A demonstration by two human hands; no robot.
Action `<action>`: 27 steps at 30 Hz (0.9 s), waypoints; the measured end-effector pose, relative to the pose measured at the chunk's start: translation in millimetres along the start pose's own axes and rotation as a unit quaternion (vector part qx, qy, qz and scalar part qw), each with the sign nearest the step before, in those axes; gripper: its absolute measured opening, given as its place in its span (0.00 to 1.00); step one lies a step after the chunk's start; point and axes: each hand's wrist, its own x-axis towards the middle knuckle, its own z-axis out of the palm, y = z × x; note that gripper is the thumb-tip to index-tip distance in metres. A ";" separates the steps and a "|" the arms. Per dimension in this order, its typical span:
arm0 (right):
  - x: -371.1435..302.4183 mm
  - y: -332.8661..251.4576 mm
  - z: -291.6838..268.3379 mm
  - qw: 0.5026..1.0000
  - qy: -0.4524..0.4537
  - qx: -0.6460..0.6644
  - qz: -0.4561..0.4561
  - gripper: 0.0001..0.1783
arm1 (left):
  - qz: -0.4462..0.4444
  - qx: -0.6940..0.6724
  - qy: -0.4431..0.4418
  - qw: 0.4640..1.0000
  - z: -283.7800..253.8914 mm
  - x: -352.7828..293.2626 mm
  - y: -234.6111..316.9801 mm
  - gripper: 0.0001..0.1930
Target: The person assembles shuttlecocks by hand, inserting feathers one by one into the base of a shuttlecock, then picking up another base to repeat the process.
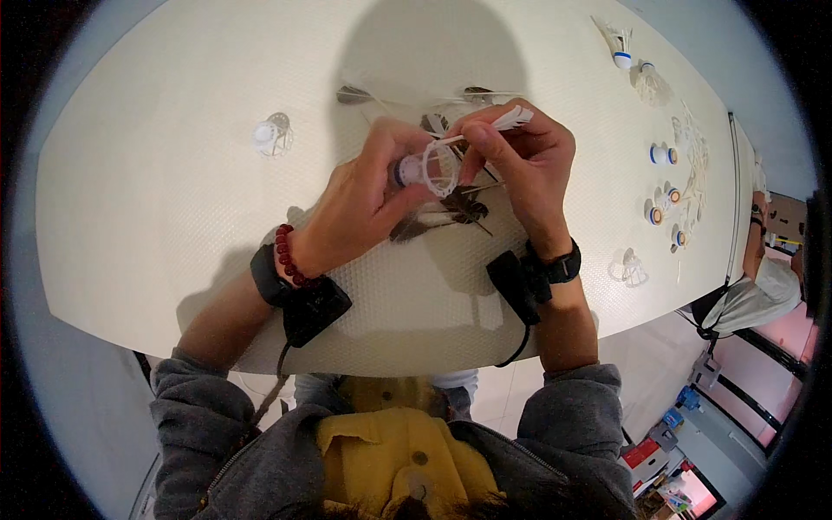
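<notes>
My left hand [342,204] is closed around a shuttlecock frame [442,169], a white see-through skirt with a dark-banded base. Its wide ring faces right, toward my other hand. Between the thumb and fingers of my right hand [533,160] is a white feather [511,120], its vane up and right and its shaft running left to the ring's upper edge. Whether the shaft touches the ring I cannot tell. Beneath and around both hands lie loose dark-tipped feathers, among them a brown feather [468,208] below the ring and another dark feather [354,94] farther back.
A white skirt frame [273,134] sits to the left, a second white frame [630,269] at the right. Feathered shuttlecocks [622,59] lie at the far right. Several blue-and-white bases [663,154] stand beside a pile of white feathers [696,165]. A person [767,290] is beyond the table's right edge.
</notes>
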 end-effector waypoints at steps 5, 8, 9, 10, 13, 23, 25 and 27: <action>-0.5 -2.5 0.0 1.000 0.006 -0.002 0.017 0.05 | 0.015 -0.006 0.008 1.000 -0.1 -0.4 -2.0 0.20; -0.5 -4.0 1.6 1.000 0.007 0.001 0.018 0.04 | 0.007 -0.002 0.000 1.000 -1.5 -0.8 -0.5 0.20; -0.5 -2.7 1.4 1.000 0.011 0.005 0.013 0.04 | 0.006 -0.002 -0.001 1.000 -0.9 -0.7 -0.9 0.20; -0.5 -1.9 0.9 1.000 0.014 0.010 0.008 0.04 | -0.002 -0.013 -0.003 1.000 -0.1 -0.8 -1.6 0.20; -0.1 -2.9 1.3 1.000 0.007 -0.017 -0.006 0.04 | 0.004 -0.022 0.001 1.000 1.1 -0.9 -3.3 0.21; -0.4 -1.9 0.0 0.991 0.006 -0.099 -0.089 0.03 | 0.043 -0.023 0.026 0.998 3.2 1.7 -1.7 0.23; -1.0 -1.5 -2.1 0.990 0.005 -0.117 -0.073 0.03 | 0.027 -0.013 0.006 1.000 1.6 0.9 -0.4 0.23; -0.7 -1.6 -2.5 0.989 0.003 -0.127 -0.076 0.03 | 0.011 -0.001 -0.015 1.000 1.3 0.7 -1.1 0.22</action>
